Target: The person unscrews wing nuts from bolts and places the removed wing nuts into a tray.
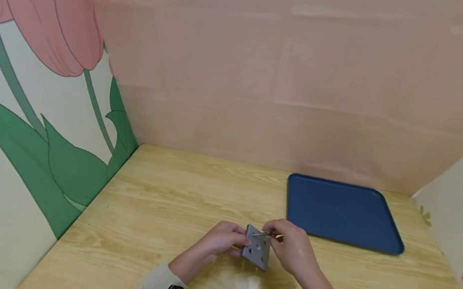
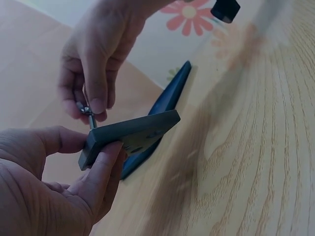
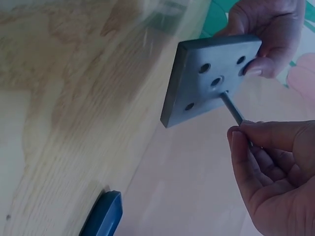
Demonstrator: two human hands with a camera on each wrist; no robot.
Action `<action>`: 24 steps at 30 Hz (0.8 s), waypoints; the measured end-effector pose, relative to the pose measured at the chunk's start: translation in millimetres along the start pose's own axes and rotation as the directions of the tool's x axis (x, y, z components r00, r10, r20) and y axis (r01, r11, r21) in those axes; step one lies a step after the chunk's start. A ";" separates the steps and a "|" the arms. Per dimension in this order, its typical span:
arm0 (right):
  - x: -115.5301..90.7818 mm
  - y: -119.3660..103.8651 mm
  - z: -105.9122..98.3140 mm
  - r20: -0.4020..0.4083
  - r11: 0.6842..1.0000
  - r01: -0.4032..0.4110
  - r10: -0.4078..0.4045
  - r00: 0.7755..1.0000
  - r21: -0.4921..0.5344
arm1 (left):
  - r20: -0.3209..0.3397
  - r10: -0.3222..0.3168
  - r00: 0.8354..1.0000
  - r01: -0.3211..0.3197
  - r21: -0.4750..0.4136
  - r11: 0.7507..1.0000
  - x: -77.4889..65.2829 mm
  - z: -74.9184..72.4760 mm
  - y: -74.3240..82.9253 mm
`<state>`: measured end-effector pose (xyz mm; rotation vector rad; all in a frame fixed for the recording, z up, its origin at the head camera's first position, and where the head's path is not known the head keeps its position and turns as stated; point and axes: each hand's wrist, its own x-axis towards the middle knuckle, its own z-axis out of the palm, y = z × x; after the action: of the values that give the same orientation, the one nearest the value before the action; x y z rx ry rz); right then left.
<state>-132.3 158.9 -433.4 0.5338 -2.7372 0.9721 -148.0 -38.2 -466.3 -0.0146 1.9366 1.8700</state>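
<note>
A square grey metal plate (image 1: 255, 255) with several round holes is tilted up above the table. My left hand (image 1: 222, 239) holds it by one edge, thumb on one face and fingers on the other. With thumb and fingertips my right hand (image 1: 293, 248) pinches a slim metal rod (image 3: 233, 108). The rod's far end meets the plate at a hole near one side; how deep it sits cannot be seen. A small shiny knobby piece (image 2: 85, 110) shows on the rod beside the right fingers in the left wrist view.
A blue tray (image 1: 339, 209) lies at the back right of the wood-grain table (image 1: 169, 190). A pinkish sheet (image 1: 270, 70) hangs behind the table. Flower-patterned walls (image 1: 52, 10) stand at both sides.
</note>
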 end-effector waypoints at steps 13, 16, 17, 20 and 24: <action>5.0 14.1 -11.4 0.037 0.999 -0.047 0.047 0.998 -0.006 | -0.019 -0.036 0.999 0.036 -0.011 0.999 2.8 -9.8 -5.3; 7.6 18.7 -14.4 0.058 0.997 -0.080 0.081 0.995 -0.019 | -0.023 -0.040 0.999 0.039 -0.004 0.999 5.6 -12.4 -7.9; 9.1 20.8 -15.5 0.064 0.996 -0.090 0.091 0.994 -0.021 | -0.025 -0.042 0.999 0.042 -0.005 0.999 6.8 -13.5 -8.9; 15.8 30.4 -19.9 0.097 0.992 -0.127 0.129 0.987 -0.024 | -0.034 -0.045 0.998 0.045 0.002 0.999 10.2 -16.7 -10.2; 26.1 48.7 -26.7 0.147 0.980 -0.193 0.197 0.969 -0.040 | -0.038 -0.059 0.998 0.060 0.014 0.998 13.1 -20.4 -8.9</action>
<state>-174.0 204.0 -433.1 0.3515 -2.9792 0.9746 -163.2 -54.5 -479.3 -0.1021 1.9531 1.8291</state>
